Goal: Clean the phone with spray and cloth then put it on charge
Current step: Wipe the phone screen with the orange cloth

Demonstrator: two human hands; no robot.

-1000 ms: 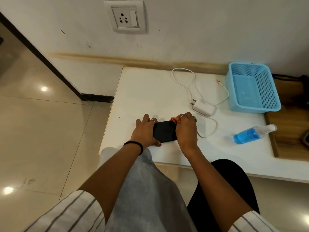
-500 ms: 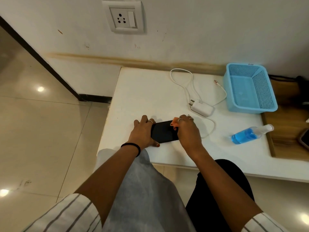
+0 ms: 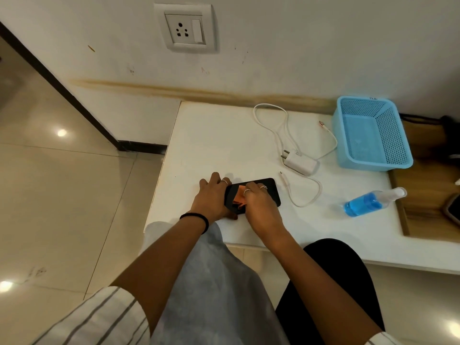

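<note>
A black phone (image 3: 271, 189) lies flat on the white table (image 3: 224, 145) near its front edge. My left hand (image 3: 211, 197) grips the phone's left end and holds it down. My right hand (image 3: 258, 202) presses a small orange cloth (image 3: 240, 192) onto the middle of the screen; most of the cloth is hidden under my fingers. The spray bottle (image 3: 371, 201) with blue liquid lies on its side at the right. A white charger (image 3: 300, 161) with its looped cable (image 3: 278, 125) rests behind the phone. The wall socket (image 3: 185, 27) is above the table.
A light blue plastic basket (image 3: 373, 135) stands at the back right of the table. A wooden surface (image 3: 428, 195) adjoins the table's right side, with a dark object at the frame edge. Tiled floor (image 3: 62, 195) lies to the left.
My right hand has slid the orange cloth leftwards from the phone's right end to the middle of the screen, uncovering the right end. My left hand has stayed on the left end.
</note>
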